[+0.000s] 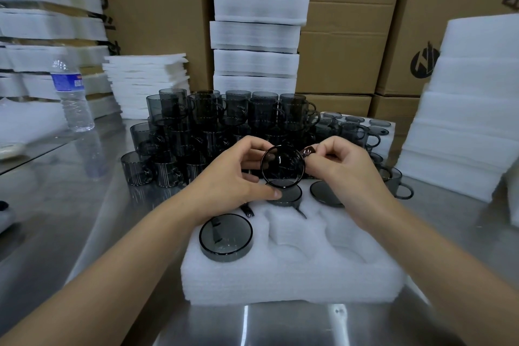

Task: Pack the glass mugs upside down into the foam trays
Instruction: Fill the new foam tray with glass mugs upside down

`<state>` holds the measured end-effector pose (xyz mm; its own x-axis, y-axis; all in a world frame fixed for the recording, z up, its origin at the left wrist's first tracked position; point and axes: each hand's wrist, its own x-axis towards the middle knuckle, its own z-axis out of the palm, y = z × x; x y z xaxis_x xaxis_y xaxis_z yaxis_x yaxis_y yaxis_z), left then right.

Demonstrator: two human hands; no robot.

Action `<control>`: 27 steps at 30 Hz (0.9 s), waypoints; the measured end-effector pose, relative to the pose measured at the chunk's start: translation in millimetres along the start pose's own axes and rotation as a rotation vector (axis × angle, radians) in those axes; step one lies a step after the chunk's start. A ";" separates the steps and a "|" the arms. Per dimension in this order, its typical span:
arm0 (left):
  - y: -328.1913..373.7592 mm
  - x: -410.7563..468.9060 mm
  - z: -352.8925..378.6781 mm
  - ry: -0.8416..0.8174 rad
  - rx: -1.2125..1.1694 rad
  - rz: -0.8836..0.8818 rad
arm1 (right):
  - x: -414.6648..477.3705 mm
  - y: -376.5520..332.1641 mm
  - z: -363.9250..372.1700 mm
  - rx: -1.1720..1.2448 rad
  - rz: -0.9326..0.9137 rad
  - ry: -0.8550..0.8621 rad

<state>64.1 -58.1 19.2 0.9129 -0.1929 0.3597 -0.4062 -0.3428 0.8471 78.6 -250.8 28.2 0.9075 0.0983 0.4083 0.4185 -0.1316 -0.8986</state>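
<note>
Foam tray [295,275] sat mid-counter, close to the front edge of the steel counter [70,219]. There was bare steel to its left and along the front. A tall foam stack [463,109] crowded the right edge. Loose mugs [224,121] were piled just behind the tray, with more foam stacks [254,22] and boxes [351,36] at the back and a water bottle [71,95] back left.

The front-middle pocket [283,233] and the front-right pocket were open. Upside-down mugs filled three pockets: front-left mug [226,237], back-middle mug [285,195], back-right mug [325,194].

Held mug [282,164] was in the air between both hands, over the tray's back row and just above the back-middle mug. Left hand [233,174] curled round its left side, thumb [273,192] under the lower rim and fingers behind the top. Right hand [348,168] had its fingers curled, pinching at the mug's right side, apparently the handle; the contact was partly hidden.

The held mug lay tipped over with one round end facing the camera, long axis running back-to-front. Base or mouth could not be told.
</note>
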 end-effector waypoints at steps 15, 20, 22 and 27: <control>2.1 -1.5 4.1 0.015 -0.024 -0.013 | -7.8 -7.8 5.7 -0.032 -0.068 -0.134; -1.9 0.3 -1.0 0.001 0.004 -0.018 | -4.7 -12.9 0.6 0.063 -0.054 -0.036; -3.6 1.0 -2.2 0.062 -0.002 -0.025 | -5.6 -16.4 -1.7 0.132 -0.057 -0.079; -2.7 2.8 1.3 0.102 -0.001 -0.031 | -10.3 -19.5 -2.6 0.083 -0.102 -0.383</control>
<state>67.7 -58.9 17.4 0.9246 -0.0871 0.3710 -0.3773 -0.3464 0.8589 61.1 -251.8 41.9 0.7764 0.4690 0.4210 0.4873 -0.0233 -0.8729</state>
